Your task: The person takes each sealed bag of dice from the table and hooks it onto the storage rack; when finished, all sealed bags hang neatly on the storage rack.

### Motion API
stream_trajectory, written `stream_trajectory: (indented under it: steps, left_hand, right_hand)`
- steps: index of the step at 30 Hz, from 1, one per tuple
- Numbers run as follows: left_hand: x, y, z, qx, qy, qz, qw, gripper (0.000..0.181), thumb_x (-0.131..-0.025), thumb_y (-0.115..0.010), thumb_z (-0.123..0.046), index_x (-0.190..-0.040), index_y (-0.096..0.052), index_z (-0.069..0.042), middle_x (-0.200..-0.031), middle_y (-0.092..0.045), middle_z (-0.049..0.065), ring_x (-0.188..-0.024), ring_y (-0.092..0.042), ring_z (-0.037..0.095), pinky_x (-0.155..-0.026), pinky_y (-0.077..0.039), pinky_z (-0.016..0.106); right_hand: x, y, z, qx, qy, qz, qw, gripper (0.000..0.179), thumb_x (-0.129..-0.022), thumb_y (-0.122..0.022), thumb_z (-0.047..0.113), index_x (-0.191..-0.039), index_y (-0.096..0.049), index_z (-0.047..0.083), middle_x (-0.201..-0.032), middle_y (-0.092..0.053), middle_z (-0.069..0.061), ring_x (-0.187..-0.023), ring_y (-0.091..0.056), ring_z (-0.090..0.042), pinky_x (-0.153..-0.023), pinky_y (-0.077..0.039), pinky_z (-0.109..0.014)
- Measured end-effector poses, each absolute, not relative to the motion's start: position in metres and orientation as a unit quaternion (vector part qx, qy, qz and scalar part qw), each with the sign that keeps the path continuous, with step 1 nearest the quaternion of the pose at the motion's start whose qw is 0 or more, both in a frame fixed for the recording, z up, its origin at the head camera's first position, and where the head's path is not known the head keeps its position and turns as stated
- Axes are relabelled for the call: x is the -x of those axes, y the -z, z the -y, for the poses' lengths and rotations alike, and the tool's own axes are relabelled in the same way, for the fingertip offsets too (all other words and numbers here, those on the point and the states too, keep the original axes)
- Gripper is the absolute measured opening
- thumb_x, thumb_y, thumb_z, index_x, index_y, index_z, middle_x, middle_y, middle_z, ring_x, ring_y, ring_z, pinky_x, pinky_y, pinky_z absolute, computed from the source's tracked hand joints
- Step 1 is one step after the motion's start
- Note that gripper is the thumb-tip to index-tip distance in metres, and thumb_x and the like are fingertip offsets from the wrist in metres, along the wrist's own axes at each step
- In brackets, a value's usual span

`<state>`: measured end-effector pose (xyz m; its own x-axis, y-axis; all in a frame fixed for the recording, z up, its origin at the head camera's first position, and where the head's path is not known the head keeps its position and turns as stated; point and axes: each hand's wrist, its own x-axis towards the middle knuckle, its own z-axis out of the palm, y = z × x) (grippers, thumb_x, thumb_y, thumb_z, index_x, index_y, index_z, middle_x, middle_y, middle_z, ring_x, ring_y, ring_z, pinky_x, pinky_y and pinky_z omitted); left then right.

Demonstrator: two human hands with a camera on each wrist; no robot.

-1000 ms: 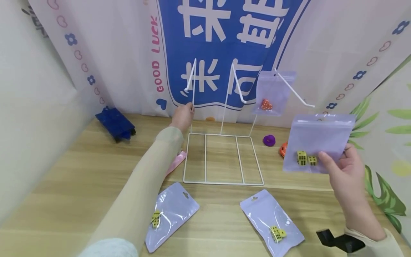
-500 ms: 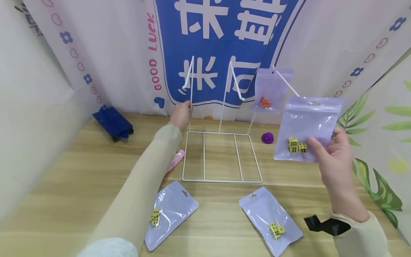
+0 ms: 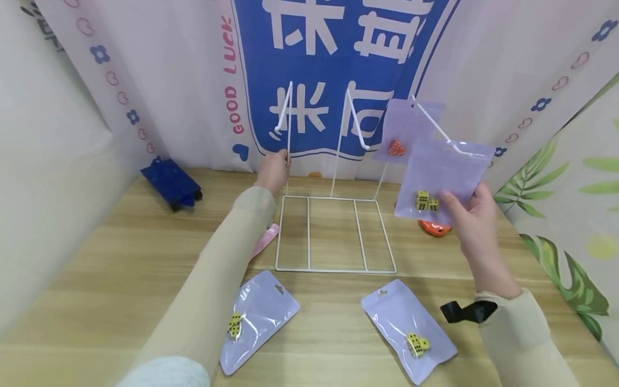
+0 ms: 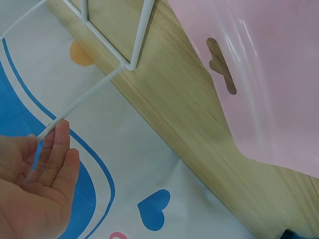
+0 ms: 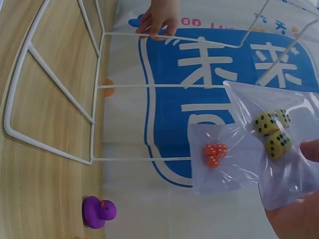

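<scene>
My right hand [image 3: 476, 220] pinches a translucent lilac zip bag [image 3: 445, 169] by its side, with yellow dice [image 3: 422, 200] inside. The bag's top edge is at the tip of the right hook [image 3: 435, 124] of a white wire display rack [image 3: 336, 270]; whether the hook passes through its hole I cannot tell. Further back on that hook hangs a similar bag [image 5: 219, 174] of red dice [image 5: 213, 155]. With thumb and fingers, my left hand [image 3: 273, 171] grips the rack's left upright, as the left wrist view [image 4: 42, 184] confirms. The middle hook [image 3: 358, 121] and left hook [image 3: 283, 107] hold nothing.
Two more lilac bags of yellow dice, a left one [image 3: 266, 309] and a right one [image 3: 406, 322], lie in front of the rack. A pink bag [image 4: 269, 79] lies left of it, near a dark blue item [image 3: 171, 183]. A purple duck [image 5: 97, 212] and orange object [image 3: 436, 229] sit right.
My right hand has moved left and slightly up with the bag of yellow dice, bringing its top to the right hook's tip. My left hand keeps its grip on the upright.
</scene>
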<state>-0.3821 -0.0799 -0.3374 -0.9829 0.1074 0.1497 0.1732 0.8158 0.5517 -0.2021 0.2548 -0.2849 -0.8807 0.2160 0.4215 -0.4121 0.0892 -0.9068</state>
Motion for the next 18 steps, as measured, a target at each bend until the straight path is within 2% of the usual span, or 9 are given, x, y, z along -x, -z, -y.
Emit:
stream_trajectory:
  steps: [4,8,14,18]
  left_hand:
    - [0.382,0.333,0.082,0.071,0.296,0.95,0.066,0.011,-0.097,-0.041,-0.01,-0.094,-0.05,-0.006,-0.084,-0.056,0.01,-0.077,-0.053,0.024,-0.071,-0.045,0.036]
    - [0.382,0.332,0.083,0.072,0.287,0.952,0.072,0.01,-0.096,-0.041,-0.008,-0.095,-0.051,-0.006,-0.084,-0.057,0.011,-0.077,-0.054,0.025,-0.072,-0.045,0.037]
    - [0.382,0.336,0.082,0.073,0.286,0.954,0.057,0.009,-0.096,-0.042,-0.009,-0.096,-0.051,-0.007,-0.085,-0.057,0.01,-0.077,-0.054,0.024,-0.071,-0.045,0.036]
    - [0.383,0.337,0.08,0.078,0.283,0.954,0.061,0.009,-0.096,-0.042,-0.009,-0.095,-0.051,-0.007,-0.084,-0.057,0.01,-0.076,-0.053,0.024,-0.071,-0.045,0.036]
  right_hand:
    - [0.22,0.28,-0.252,-0.039,-0.623,0.747,0.227,0.038,-0.087,-0.06,0.006,-0.123,-0.047,0.007,-0.117,-0.053,-0.012,-0.106,-0.053,-0.023,-0.086,-0.046,-0.031]
    - [0.238,0.273,-0.249,-0.004,-0.579,0.789,0.205,0.044,-0.09,-0.058,0.012,-0.129,-0.04,0.005,-0.126,-0.047,-0.015,-0.113,-0.049,-0.026,-0.092,-0.043,-0.037]
    - [0.263,0.27,-0.246,0.037,-0.544,0.814,0.2,0.045,-0.09,-0.057,0.014,-0.129,-0.04,-0.001,-0.121,-0.047,-0.015,-0.11,-0.047,-0.024,-0.092,-0.042,-0.034]
    - [0.276,0.268,-0.248,0.071,-0.515,0.834,0.186,0.049,-0.09,-0.057,0.023,-0.127,-0.039,-0.003,-0.116,-0.045,-0.014,-0.108,-0.044,-0.024,-0.092,-0.04,-0.034]
